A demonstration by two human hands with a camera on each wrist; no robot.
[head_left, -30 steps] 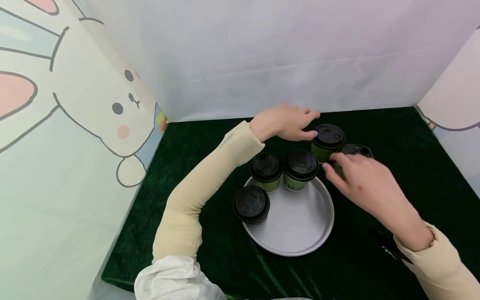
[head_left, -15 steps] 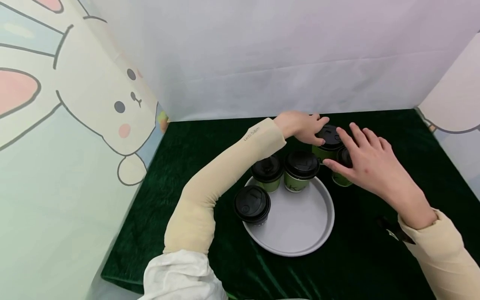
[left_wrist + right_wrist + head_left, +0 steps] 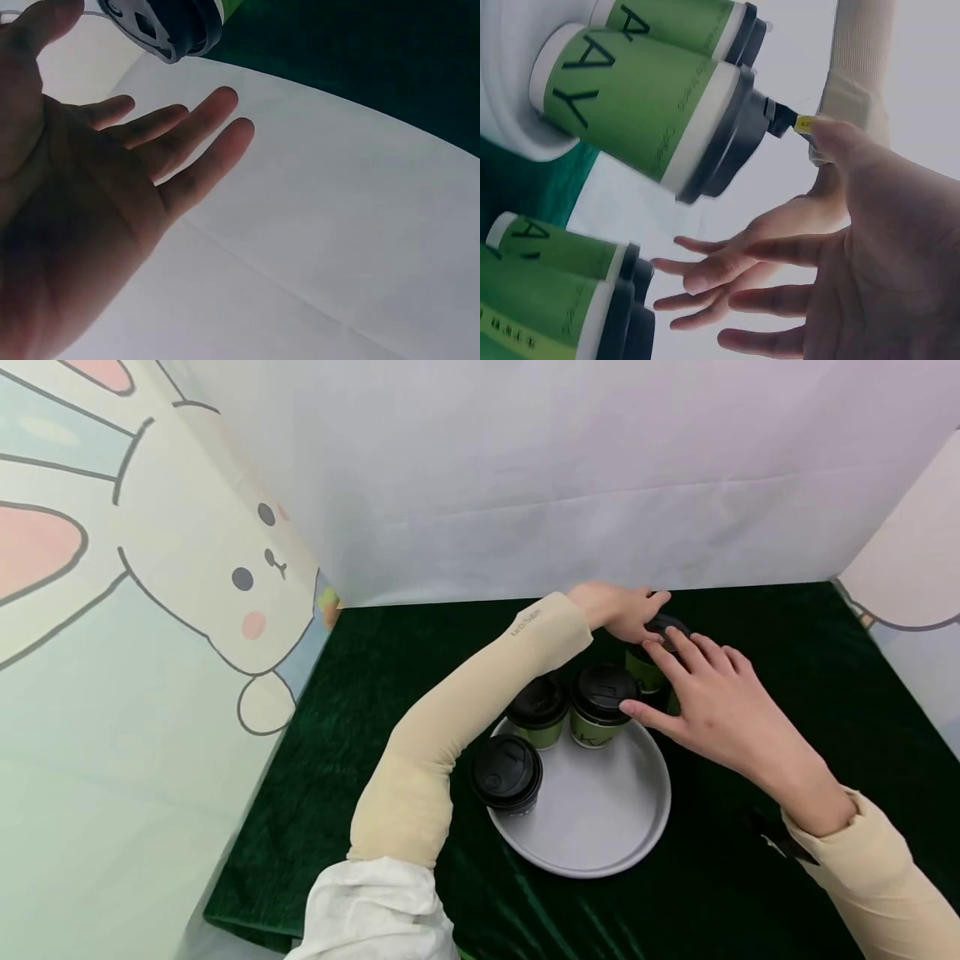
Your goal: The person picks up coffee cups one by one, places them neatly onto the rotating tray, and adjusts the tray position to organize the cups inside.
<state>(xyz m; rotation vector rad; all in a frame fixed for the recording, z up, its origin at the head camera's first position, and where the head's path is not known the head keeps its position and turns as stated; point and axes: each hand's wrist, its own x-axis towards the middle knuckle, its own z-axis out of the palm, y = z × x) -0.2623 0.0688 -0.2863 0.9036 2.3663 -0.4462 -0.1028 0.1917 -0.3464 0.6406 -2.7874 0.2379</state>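
Observation:
My left hand reaches over the far side of a lidded paper coffee cup, its fingers spread and close to the black lid. In the left wrist view the palm faces up with the fingers apart, below a cup lid. My right hand is held over another coffee cup, which it mostly hides in the head view. Its fingers are extended and hold nothing. The right thumb overlaps the lid of a green-sleeved cup on the round tray.
Two more coffee cups, one at the back and one at the left rim, stand on the tray. Dark green velvet cloth covers the table. A white curtain hangs behind, and a rabbit-print panel is at left.
My left hand has moved right, towards the far cup. My right hand has spread its fingers, then shifted left over the cup near the tray. The cups on the tray have stayed in place.

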